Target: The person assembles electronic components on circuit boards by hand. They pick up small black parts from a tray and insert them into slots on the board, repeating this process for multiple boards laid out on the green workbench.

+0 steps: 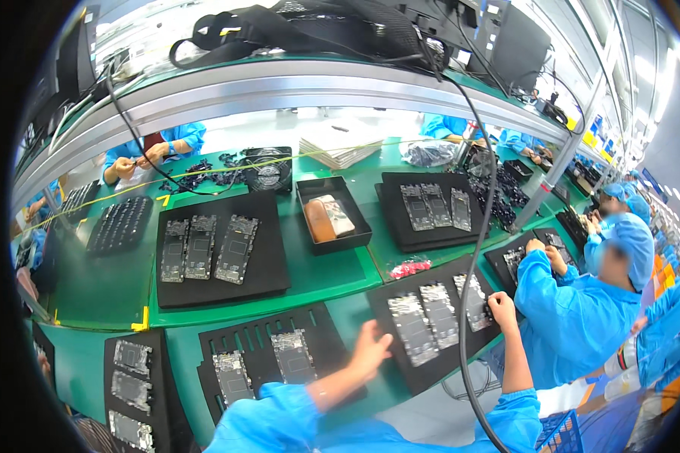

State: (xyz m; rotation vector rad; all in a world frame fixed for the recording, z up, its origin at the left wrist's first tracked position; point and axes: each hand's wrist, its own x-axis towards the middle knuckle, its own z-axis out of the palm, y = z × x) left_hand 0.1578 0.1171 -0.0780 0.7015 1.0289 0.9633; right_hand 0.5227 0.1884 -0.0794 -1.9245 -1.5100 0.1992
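My left hand [372, 350] reaches over the left edge of a black foam pad [385, 362]. It holds nothing I can see, its thumb and fingers are apart, and motion blurs it a little. Three circuit boards lie in a row on that pad: a left one [412, 330], a middle one [439, 314] and a right one [472, 302]. At the right board's outer edge is my right hand [502, 309], fingers pinched together; what they grip is hidden. Left of my left hand, a slotted black pad [261, 332] carries two more boards, one of them [293, 356] near my forearm.
A cable [482, 226] hangs down in front of the right-hand pad. Beyond lie a black tray [363, 230], board-laden foam pads [279, 264] and a small red heap [409, 268]. A metal shelf beam [279, 89] crosses above. A co-worker in blue [574, 294] sits close at right.
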